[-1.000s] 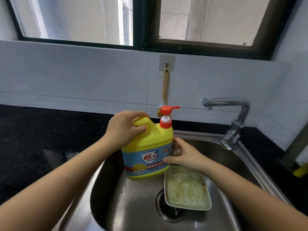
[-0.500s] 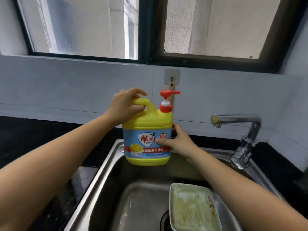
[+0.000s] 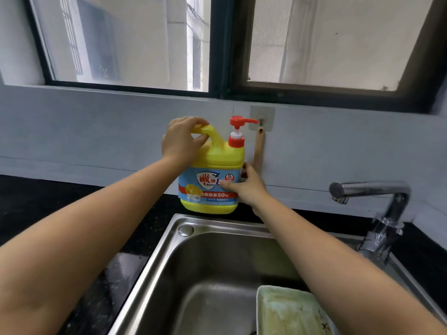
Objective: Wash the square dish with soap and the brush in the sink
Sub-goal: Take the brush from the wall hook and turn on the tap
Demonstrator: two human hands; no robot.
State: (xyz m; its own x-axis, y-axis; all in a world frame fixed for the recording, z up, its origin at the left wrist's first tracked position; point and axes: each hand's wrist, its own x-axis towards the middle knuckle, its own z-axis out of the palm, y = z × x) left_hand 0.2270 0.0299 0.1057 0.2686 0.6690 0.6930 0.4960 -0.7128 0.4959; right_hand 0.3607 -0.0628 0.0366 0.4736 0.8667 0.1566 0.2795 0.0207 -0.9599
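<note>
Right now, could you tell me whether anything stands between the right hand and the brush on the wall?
Nothing visible does: the brush hangs from its hook just behind the right hand, its lower end hidden by that hand. But the right hand grips the soap bottle by its side, and the left hand holds its handle.

Both bare arms reach forward. The left hand point(image 3: 183, 141) curls over the bottle point(image 3: 215, 160) handle, fingers wrapped round it. The right hand point(image 3: 246, 187) clasps the bottle's side, thumb in front, fingers behind.

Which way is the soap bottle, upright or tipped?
Upright: the soap bottle has its red pump on top and its base level.
</note>
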